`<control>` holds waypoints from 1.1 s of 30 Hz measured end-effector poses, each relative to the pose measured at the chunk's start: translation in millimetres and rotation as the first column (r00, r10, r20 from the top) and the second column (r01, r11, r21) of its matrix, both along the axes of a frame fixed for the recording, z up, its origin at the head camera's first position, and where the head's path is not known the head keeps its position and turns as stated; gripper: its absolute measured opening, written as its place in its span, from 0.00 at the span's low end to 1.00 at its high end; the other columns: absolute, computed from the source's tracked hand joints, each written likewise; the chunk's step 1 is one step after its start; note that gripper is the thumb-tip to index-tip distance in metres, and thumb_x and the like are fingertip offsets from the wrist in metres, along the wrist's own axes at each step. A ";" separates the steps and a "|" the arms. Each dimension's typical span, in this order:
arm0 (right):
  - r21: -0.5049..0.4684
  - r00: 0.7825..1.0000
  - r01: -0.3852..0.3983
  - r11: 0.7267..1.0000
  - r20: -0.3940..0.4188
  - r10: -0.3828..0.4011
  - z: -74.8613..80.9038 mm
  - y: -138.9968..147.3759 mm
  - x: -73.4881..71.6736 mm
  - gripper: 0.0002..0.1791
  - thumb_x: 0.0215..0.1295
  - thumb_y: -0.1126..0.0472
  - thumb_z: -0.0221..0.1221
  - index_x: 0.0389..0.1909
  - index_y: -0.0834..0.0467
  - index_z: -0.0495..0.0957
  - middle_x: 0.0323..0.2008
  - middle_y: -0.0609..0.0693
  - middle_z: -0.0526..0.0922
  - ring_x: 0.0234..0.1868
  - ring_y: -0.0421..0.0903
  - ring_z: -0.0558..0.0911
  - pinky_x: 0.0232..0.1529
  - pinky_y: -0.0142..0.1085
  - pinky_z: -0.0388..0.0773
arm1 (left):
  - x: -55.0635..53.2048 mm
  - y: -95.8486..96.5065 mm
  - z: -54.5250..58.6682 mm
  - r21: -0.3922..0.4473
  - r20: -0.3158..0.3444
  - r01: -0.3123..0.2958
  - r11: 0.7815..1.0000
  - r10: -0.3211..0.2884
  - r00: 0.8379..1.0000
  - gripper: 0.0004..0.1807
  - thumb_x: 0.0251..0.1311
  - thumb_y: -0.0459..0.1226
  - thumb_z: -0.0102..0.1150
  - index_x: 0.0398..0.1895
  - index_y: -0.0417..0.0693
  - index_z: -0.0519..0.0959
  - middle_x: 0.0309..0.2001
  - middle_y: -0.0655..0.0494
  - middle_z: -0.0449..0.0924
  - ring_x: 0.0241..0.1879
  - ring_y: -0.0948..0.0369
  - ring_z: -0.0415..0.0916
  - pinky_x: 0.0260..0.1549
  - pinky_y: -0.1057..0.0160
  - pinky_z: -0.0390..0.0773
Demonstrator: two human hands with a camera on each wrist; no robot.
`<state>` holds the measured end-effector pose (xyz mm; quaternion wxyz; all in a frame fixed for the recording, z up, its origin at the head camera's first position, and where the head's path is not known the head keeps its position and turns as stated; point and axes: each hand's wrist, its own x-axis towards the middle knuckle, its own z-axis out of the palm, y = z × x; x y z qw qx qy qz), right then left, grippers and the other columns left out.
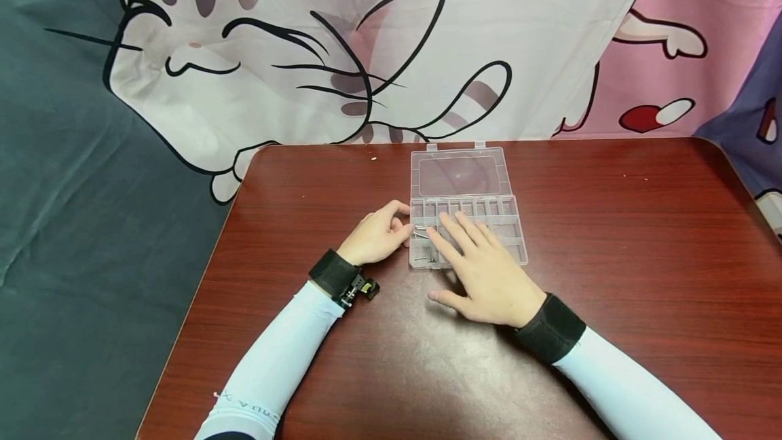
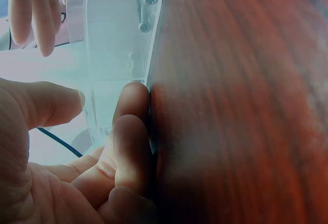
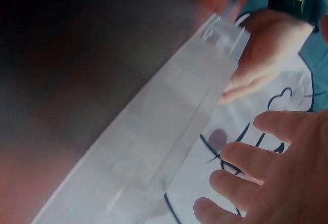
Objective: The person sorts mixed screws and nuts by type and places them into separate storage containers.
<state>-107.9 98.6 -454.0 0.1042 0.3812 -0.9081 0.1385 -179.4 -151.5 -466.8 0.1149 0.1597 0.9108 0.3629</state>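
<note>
A clear plastic compartment box (image 1: 519,233) lies on the table with its hinged lid (image 1: 458,175) laid back. Small metal screws (image 1: 421,231) are in its left compartments, and in the left wrist view screws (image 2: 144,26) show through the wall. My left hand (image 1: 380,235) holds the box's left side, fingers curled against the wall and thumb at the upper edge. Over the front right of the box is my right hand (image 1: 489,273), palm down with its fingers spread and nothing held. Some compartments are hidden beneath it.
The box stands on a brown wooden table (image 1: 641,257), close to its far edge. A cloth with a cat drawing (image 1: 244,107) hangs behind the table. Tiny light bits (image 1: 374,158) lie near the far edge.
</note>
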 end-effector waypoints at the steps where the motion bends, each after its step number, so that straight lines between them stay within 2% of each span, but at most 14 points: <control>1: 0.004 1.000 -0.009 1.000 0.002 0.009 -1.4 -1.9 1.8 0.52 0.62 0.24 0.44 0.78 0.55 0.59 0.77 0.60 0.56 0.77 0.59 0.52 0.70 0.58 0.51 | 0.0 0.0 -0.1 0.000 -0.001 0.001 1.000 -0.001 1.000 0.24 0.69 0.50 0.49 0.63 0.51 0.71 0.27 0.62 0.82 0.22 0.60 0.74 0.25 0.59 0.69; 4: 0.004 0.999 -0.046 0.999 -0.008 0.046 -4.3 -6.6 6.7 0.51 0.62 0.25 0.45 0.77 0.56 0.60 0.76 0.60 0.58 0.76 0.60 0.55 0.70 0.57 0.52 | -0.3 0.1 -0.4 0.006 -0.004 0.003 1.000 -0.003 1.000 0.23 0.69 0.49 0.49 0.62 0.50 0.71 0.27 0.62 0.82 0.22 0.60 0.74 0.25 0.59 0.69; 8: -0.042 0.995 -0.093 0.995 -0.025 0.092 -5.2 -13.9 12.8 0.48 0.60 0.29 0.54 0.72 0.58 0.67 0.70 0.61 0.65 0.71 0.59 0.63 0.69 0.54 0.56 | -0.7 0.2 -0.9 0.002 -0.003 0.000 1.000 0.000 1.000 0.23 0.69 0.49 0.50 0.62 0.51 0.71 0.26 0.63 0.81 0.22 0.61 0.74 0.26 0.59 0.70; 11: -0.082 0.992 -0.119 0.989 -0.043 0.116 -5.1 -18.9 16.4 0.40 0.56 0.34 0.61 0.61 0.57 0.75 0.57 0.56 0.72 0.58 0.54 0.70 0.59 0.49 0.64 | -0.9 0.6 -1.1 -0.005 -0.001 -0.007 1.000 0.007 1.000 0.22 0.68 0.49 0.50 0.62 0.52 0.71 0.26 0.64 0.81 0.23 0.61 0.74 0.27 0.60 0.70; 13: -0.089 0.990 -0.134 0.987 -0.059 0.129 -4.7 -20.9 18.7 0.31 0.55 0.36 0.63 0.50 0.55 0.77 0.47 0.52 0.70 0.47 0.50 0.70 0.50 0.46 0.66 | -0.8 0.9 -0.7 -0.008 -0.002 -0.012 1.000 0.012 1.000 0.22 0.68 0.49 0.51 0.62 0.52 0.72 0.26 0.64 0.81 0.23 0.62 0.74 0.28 0.60 0.70; 15: -0.074 0.987 -0.142 0.987 -0.083 0.135 -4.3 -21.6 20.8 0.25 0.54 0.38 0.64 0.41 0.53 0.75 0.41 0.49 0.67 0.40 0.49 0.67 0.43 0.44 0.64 | -0.7 1.1 -0.5 -0.010 -0.003 -0.015 1.000 0.015 1.000 0.22 0.68 0.49 0.51 0.62 0.52 0.72 0.27 0.64 0.81 0.23 0.61 0.74 0.28 0.59 0.70; 17: -0.057 0.984 -0.152 0.987 -0.104 0.145 -3.8 -21.6 22.8 0.21 0.54 0.40 0.65 0.34 0.51 0.71 0.38 0.48 0.64 0.38 0.49 0.65 0.41 0.44 0.64 | -0.4 1.1 -0.5 -0.012 -0.001 -0.016 1.000 0.016 1.000 0.23 0.68 0.49 0.51 0.62 0.52 0.72 0.27 0.64 0.81 0.24 0.61 0.74 0.28 0.59 0.70; 21: -0.018 0.980 -0.162 0.987 -0.122 0.158 -2.6 -20.7 25.0 0.19 0.52 0.43 0.66 0.30 0.51 0.69 0.35 0.47 0.64 0.37 0.48 0.66 0.40 0.43 0.65 | 0.1 1.2 -0.3 -0.013 0.004 -0.018 1.000 0.018 1.000 0.22 0.68 0.48 0.51 0.62 0.52 0.72 0.27 0.63 0.81 0.24 0.61 0.74 0.28 0.60 0.70; 27: 0.015 0.982 -0.155 0.988 -0.105 0.156 -2.1 -18.1 25.8 0.13 0.49 0.51 0.64 0.26 0.51 0.70 0.30 0.44 0.66 0.30 0.45 0.69 0.35 0.42 0.69 | 0.5 1.1 0.8 -0.009 0.000 -0.016 1.000 0.016 1.000 0.22 0.68 0.49 0.50 0.62 0.52 0.72 0.27 0.62 0.81 0.23 0.61 0.74 0.28 0.60 0.70; 33: 0.060 0.986 -0.136 0.989 -0.094 0.141 -3.4 -14.5 25.1 0.12 0.45 0.55 0.65 0.24 0.52 0.71 0.26 0.44 0.68 0.26 0.44 0.71 0.33 0.41 0.71 | 0.8 0.9 1.1 -0.010 0.000 -0.020 1.000 0.020 1.000 0.23 0.68 0.50 0.50 0.62 0.52 0.72 0.27 0.63 0.81 0.23 0.61 0.73 0.28 0.59 0.70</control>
